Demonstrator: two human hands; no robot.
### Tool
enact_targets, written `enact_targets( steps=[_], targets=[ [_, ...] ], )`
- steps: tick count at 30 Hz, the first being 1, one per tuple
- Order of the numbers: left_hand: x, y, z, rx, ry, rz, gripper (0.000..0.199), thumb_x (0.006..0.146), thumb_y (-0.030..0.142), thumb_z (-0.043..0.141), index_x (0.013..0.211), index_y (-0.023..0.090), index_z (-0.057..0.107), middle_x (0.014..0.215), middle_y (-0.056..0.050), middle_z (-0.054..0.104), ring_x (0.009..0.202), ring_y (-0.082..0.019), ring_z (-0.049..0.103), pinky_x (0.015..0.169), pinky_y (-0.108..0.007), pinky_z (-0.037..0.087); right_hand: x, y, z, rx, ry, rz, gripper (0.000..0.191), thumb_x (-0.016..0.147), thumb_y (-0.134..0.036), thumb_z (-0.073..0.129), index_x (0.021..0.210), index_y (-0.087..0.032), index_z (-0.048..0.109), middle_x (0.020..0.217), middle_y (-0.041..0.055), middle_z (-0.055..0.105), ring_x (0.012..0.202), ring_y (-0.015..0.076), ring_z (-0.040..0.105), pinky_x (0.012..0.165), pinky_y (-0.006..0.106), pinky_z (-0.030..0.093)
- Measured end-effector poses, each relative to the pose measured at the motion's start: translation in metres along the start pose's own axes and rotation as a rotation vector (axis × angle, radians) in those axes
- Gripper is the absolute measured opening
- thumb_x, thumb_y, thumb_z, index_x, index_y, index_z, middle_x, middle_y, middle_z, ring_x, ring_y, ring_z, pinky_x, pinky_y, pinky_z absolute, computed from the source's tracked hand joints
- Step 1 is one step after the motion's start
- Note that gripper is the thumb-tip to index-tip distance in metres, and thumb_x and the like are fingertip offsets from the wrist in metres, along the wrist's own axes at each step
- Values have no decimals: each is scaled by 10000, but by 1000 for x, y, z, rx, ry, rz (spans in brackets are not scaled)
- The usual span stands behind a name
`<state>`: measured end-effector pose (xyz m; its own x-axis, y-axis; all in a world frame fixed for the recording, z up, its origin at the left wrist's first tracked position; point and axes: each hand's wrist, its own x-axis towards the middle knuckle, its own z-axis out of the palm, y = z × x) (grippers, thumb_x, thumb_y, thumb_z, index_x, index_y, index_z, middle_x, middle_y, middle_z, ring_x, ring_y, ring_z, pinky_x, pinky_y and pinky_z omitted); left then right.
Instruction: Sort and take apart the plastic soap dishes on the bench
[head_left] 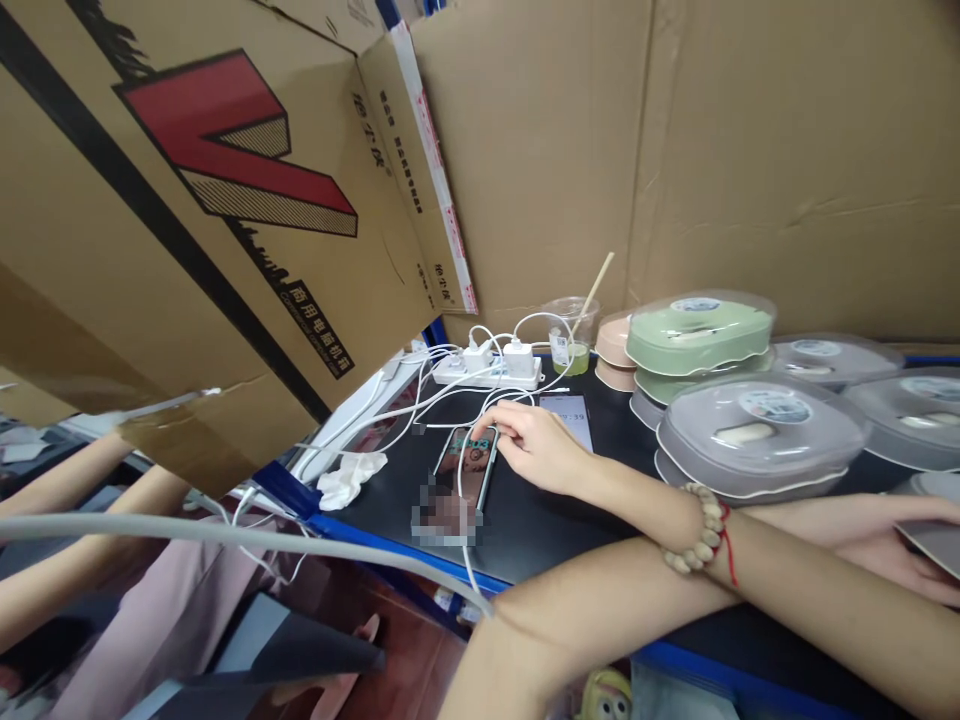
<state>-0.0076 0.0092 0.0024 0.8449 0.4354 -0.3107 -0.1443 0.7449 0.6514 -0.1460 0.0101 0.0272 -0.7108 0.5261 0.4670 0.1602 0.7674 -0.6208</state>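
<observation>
A phone (pixel 480 487) lies face up on the black tabletop (pixel 540 545), near its blue front edge toward the left corner. It is slim and pale-rimmed, its lit screen showing teal digits over a dark picture; the lower end is blurred into blocks. A white cable (pixel 460 490) crosses above the screen. The right hand (pixel 525 440) is over the phone's upper right corner, its fingers loosely bent and apart; whether a fingertip touches the glass cannot be told.

The arms cross, and the left hand (pixel 885 560) is beside a grey case (pixel 926 540) at the tabletop's right side. That hand is partly cut off, so its grip cannot be told.

Toward the back edge stands a clear plastic cup (pixel 574 320) with some yellow-green liquid at the bottom, a white label and a pale stick leaning out. To its right are oval cases with clear lids: pinkish ones (pixel 615 345), a green stack (pixel 701 335), and nearer the front edge a grey stack (pixel 757 440). A pale oblong shape shows on the grey stack's top case; whether it lies inside is unclear.
</observation>
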Motion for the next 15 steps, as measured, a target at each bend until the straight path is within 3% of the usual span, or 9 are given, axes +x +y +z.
enact_targets(
  steps=[3,8,10,11,12,14,15],
  targets=[
    [-6,1,2,-16,10,-190,273,735,239,508,558,54,603,790,-106,675,1246,-235,313,607,-151,438,0,3,0,-11,-18,0,383,651,-5,392,871,-179,654,716,-14,525,553,82,375,571,209,288],
    [-20,2,18,24,52,-50,313,732,233,446,516,31,549,772,-105,659,1201,-260,325,596,-175,400,-1,2,-2,-18,-31,1,385,647,5,396,875,-175,648,807,-7,594,607,85,427,609,208,307],
    [-6,0,18,57,72,-31,359,729,230,389,602,-45,583,789,-134,645,1148,-281,379,608,-249,374,-1,-2,-5,-43,-58,22,386,647,4,400,874,-181,651,765,-14,587,595,88,420,596,209,296],
    [5,-1,15,89,194,-44,508,755,244,228,653,-119,568,732,-151,625,1071,-280,443,579,-295,330,-2,-4,-8,-63,-73,33,390,647,3,402,877,-186,653,731,-18,574,582,89,411,586,211,287],
    [17,-2,10,101,218,-55,575,754,239,144,734,-151,566,713,-148,617,1023,-262,474,570,-313,311,-2,-7,-10,-85,-81,39,399,649,4,403,887,-191,656,705,-20,559,573,90,403,578,213,278],
    [40,-6,-5,89,157,-100,637,736,251,103,857,-125,603,660,-91,613,939,-228,522,595,-343,324,-4,-15,-17,-133,-57,29,419,659,5,404,919,-203,658,688,-19,536,571,92,400,570,217,267],
    [47,-8,-14,82,45,-160,615,738,246,136,923,-96,612,669,-69,619,895,-207,545,620,-357,331,-6,-20,-21,-151,-30,12,421,670,3,404,934,-205,657,688,-18,529,571,91,401,568,218,266]
  ],
)
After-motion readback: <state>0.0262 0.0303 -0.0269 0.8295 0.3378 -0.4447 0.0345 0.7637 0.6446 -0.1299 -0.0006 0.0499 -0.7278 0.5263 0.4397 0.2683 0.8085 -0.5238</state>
